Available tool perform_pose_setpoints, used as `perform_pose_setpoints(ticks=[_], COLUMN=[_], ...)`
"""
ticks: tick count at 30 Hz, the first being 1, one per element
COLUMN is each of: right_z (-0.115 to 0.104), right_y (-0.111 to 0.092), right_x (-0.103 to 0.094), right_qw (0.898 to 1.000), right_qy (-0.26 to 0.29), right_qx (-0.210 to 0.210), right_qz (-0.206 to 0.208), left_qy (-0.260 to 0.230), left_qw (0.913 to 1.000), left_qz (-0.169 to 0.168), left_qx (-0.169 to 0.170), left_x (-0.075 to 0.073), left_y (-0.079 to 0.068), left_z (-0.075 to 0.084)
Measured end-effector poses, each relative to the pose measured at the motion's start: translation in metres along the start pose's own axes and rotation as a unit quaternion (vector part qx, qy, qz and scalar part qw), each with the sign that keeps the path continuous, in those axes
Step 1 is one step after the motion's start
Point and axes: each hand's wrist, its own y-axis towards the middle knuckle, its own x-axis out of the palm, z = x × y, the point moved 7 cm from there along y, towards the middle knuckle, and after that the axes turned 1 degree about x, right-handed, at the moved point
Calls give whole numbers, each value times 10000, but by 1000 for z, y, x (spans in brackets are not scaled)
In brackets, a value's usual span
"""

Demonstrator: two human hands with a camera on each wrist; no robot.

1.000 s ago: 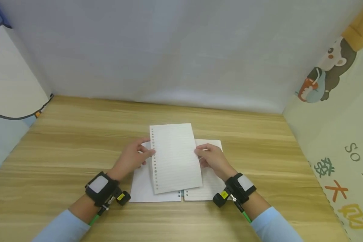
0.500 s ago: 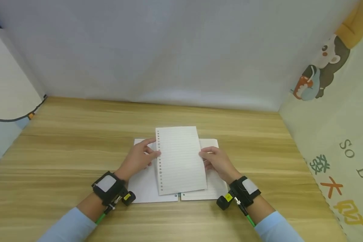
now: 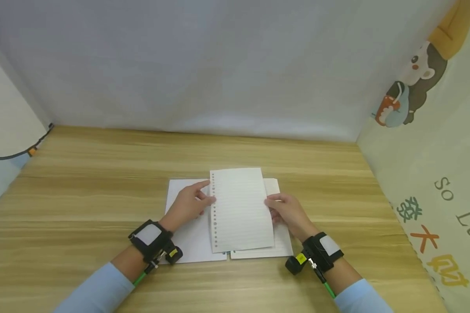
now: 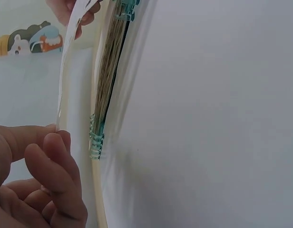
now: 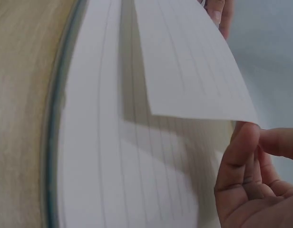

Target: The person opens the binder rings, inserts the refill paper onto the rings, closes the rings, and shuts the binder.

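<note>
A lined loose-leaf sheet [image 3: 240,213] with a row of punched holes down its left side is held above an open ring binder notebook [image 3: 192,239]. My left hand [image 3: 189,203] pinches the punched edge between thumb and fingers. On the opposite edge, my right hand [image 3: 291,213] pinches the sheet too. Teal plastic rings [image 4: 96,145] and the stacked page edges show in the left wrist view. Below the sheet in the right wrist view lies the lined right page [image 5: 84,156], with the sheet's shadow on it. The sheet covers most of the spine in the head view.
The notebook lies on a wood-grain table [image 3: 102,174]. A pale cloth wall [image 3: 203,69] stands behind it, and a printed panel [image 3: 427,165] with a cartoon figure and lettering rises at the right. Both wrists carry strapped cameras.
Both hands have carried the sheet rightward and slightly nearer in the head view. It now covers more of the right page and less of the left. The view itself shifted a little.
</note>
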Motion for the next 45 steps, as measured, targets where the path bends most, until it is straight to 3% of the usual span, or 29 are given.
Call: perform_pose_setpoints(ticks=[21, 30, 45], right_z=[13, 20, 32], right_y=[-3, -4, -4], right_x=[-13, -18, -30], right_qw=[9993, 9989, 9980], right_qy=[332, 399, 570], right_qx=[155, 221, 270], right_qz=[-106, -100, -7], left_qy=[154, 145, 199], left_qw=[9997, 9992, 9984], left_qz=[-167, -328, -499], left_qx=[-43, 176, 192], left_x=[19, 27, 40], left_y=[7, 8, 9], left_z=[7, 12, 19])
